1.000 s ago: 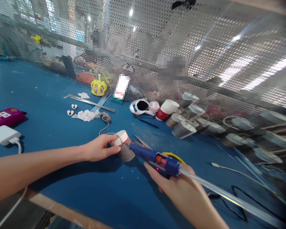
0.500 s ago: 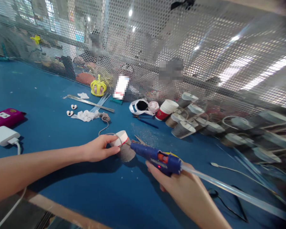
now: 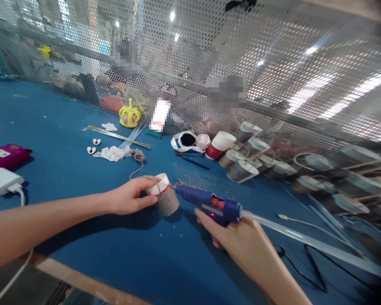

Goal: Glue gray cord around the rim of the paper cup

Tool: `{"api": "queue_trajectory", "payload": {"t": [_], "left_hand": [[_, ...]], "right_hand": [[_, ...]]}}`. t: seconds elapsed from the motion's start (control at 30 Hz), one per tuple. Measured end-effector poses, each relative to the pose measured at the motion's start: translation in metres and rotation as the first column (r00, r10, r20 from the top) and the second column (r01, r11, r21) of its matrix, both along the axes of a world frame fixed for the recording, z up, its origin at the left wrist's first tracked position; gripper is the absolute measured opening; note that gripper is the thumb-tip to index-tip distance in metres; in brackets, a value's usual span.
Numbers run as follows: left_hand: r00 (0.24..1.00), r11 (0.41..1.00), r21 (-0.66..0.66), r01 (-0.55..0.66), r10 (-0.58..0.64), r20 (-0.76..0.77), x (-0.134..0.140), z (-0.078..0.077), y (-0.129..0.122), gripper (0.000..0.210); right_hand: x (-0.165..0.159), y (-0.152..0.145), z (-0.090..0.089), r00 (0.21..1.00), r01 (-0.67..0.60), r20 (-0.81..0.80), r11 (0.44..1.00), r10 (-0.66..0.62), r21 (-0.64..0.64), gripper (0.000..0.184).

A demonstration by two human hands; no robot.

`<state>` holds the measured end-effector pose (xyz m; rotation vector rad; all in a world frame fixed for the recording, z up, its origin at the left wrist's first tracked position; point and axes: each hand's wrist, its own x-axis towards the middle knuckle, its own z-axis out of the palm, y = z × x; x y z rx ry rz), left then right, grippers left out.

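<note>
The scene behind the perforated screen (image 3: 184, 46) is blurred. The flat blue table (image 3: 114, 262) is cut off at both sides. The smooth glue gun (image 3: 206, 199) is gripped by the right hand (image 3: 238, 239), whose fingers are mostly hidden. The tilted, grey-covered paper cup (image 3: 167, 203), partly hidden, is held just beside the nozzle (image 3: 173, 187) between thumb and fingers of the left hand (image 3: 131, 195). Grey cord (image 3: 139, 156) is bunched beyond.
</note>
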<state>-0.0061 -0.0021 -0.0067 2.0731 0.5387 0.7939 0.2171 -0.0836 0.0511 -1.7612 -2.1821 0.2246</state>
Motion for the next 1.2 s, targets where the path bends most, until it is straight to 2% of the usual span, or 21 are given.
{"api": "queue_trajectory", "payload": {"t": [0.27, 0.33, 0.43, 0.5, 0.67, 0.9, 1.07, 1.2], "left_hand": [[1.000, 1.000, -0.008, 0.030, -0.030, 0.008, -0.0002, -0.0012, 0.0026, 0.012], [0.999, 0.999, -0.004, 0.034, -0.034, 0.016, -0.0003, -0.0019, 0.0033, 0.011], [0.999, 0.999, -0.001, 0.045, -0.045, 0.006, -0.0013, -0.0022, 0.0041, 0.010], [0.999, 0.999, -0.003, 0.052, -0.052, 0.003, -0.0020, -0.0020, 0.0044, 0.010], [0.998, 0.998, -0.008, 0.061, -0.060, 0.028, -0.0020, -0.0020, 0.0046, 0.011], [0.998, 0.998, -0.018, 0.062, -0.062, 0.006, -0.0021, -0.0031, 0.0047, 0.011], [0.998, 0.998, -0.024, 0.055, -0.054, 0.011, -0.0025, -0.0031, 0.0044, 0.010], [0.999, 0.999, -0.021, 0.050, -0.050, 0.001, -0.0028, -0.0042, 0.0047, 0.011]], "right_hand": [[0.0014, 0.0026, -0.0048, 1.000, -0.002, 0.026, 1.000, 0.002, -0.030, 0.022], [0.0025, 0.0034, -0.0058, 1.000, 0.015, 0.012, 0.999, -0.014, -0.049, 0.017], [-0.0004, 0.0028, -0.0054, 0.993, 0.084, -0.068, 0.988, -0.094, -0.127, 0.033], [-0.0021, 0.0031, -0.0046, 0.987, 0.108, -0.100, 0.981, -0.125, -0.159, 0.038], [0.0025, 0.0059, -0.0060, 0.995, 0.041, -0.084, 0.995, -0.049, -0.093, 0.018], [0.0025, 0.0026, -0.0069, 0.997, 0.017, -0.077, 0.994, -0.025, -0.108, 0.023], [0.0016, 0.0045, -0.0054, 0.993, 0.058, -0.091, 0.984, -0.074, -0.171, 0.027], [-0.0018, 0.0035, -0.0028, 0.978, 0.149, -0.113, 0.964, -0.177, -0.219, 0.033]]}}
